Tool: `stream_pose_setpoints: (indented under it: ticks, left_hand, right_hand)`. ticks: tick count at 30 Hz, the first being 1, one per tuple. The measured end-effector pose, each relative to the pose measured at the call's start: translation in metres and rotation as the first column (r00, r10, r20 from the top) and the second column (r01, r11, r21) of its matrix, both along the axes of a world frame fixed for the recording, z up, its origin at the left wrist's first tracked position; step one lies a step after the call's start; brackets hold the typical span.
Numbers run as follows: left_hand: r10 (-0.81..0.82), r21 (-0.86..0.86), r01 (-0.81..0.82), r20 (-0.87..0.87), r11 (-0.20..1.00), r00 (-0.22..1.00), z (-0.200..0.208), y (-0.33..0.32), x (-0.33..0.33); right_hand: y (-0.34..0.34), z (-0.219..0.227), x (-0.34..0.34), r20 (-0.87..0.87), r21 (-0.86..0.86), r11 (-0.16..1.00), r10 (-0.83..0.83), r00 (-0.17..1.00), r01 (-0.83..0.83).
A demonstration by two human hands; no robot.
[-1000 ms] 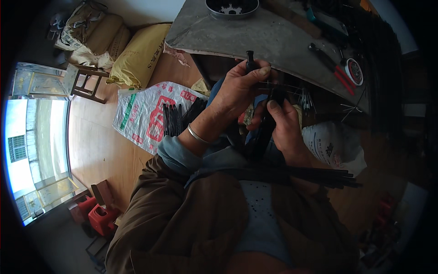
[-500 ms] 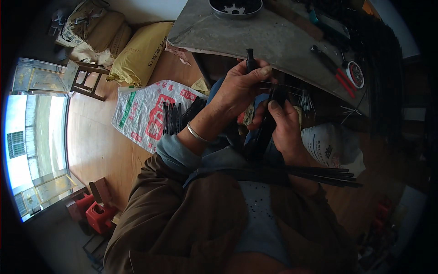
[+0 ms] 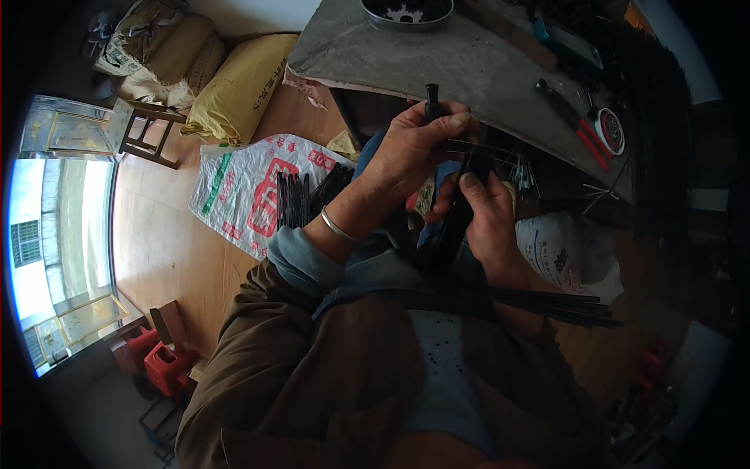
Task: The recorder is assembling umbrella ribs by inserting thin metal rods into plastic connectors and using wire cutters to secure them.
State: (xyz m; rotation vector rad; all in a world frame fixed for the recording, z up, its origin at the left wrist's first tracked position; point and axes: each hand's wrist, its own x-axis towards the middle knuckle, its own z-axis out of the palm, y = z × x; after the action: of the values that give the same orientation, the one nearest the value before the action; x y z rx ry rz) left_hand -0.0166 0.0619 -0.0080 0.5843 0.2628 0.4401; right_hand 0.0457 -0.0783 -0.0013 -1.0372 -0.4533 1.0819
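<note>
My left hand is closed around a black rod-like handle with a flared end, its thumb and fingers pressed together towards the right. In my right hand is a flat dark strip, gripped upright with the thumb on its face near the top. Thin wires stretch between the fingers of my left hand and the strip's upper end. What they join to is too dark to make out. A bundle of long black strips lies across my lap, poking out past my right forearm.
A grey worktable with a round metal pan, red-handled pliers and a small round dish stands ahead. Black strips lie on a white sack to the left. Beyond are a yellow sack and wooden stool.
Both hands keep almost the same place and hold. The whole view has shifted very slightly; the wires between the hands look little changed.
</note>
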Motion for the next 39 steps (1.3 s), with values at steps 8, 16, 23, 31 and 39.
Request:
stream_pose_setpoints:
  ticks: [8,16,23,31,39]
  left_hand:
    - [-0.02,0.057,0.021,-0.019,0.998,1.0,0.002,0.0,-0.002]
    - [-0.014,0.022,0.016,-0.054,1.0,0.998,0.006,0.001,-0.003]
    - [-0.006,0.042,0.008,-0.048,0.999,0.999,-0.002,0.002,-0.001]
    - [-0.014,0.079,0.015,-0.01,0.997,1.0,0.001,0.001,-0.001]
    - [-0.01,0.126,0.013,-0.02,0.992,1.0,0.004,0.001,-0.001]
  right_hand:
    - [0.0,-0.003,0.002,0.006,0.026,0.999,0.022,1.0,-0.022]
    - [0.001,-0.001,0.001,0.017,0.015,1.0,0.011,1.0,-0.012]
    - [0.001,0.0,0.0,0.008,-0.009,1.0,0.001,1.0,-0.001]
    - [0.001,-0.001,0.001,0.005,-0.005,1.0,0.005,1.0,-0.005]
    - [0.002,0.001,0.0,-0.001,-0.017,1.0,-0.013,1.0,0.013]
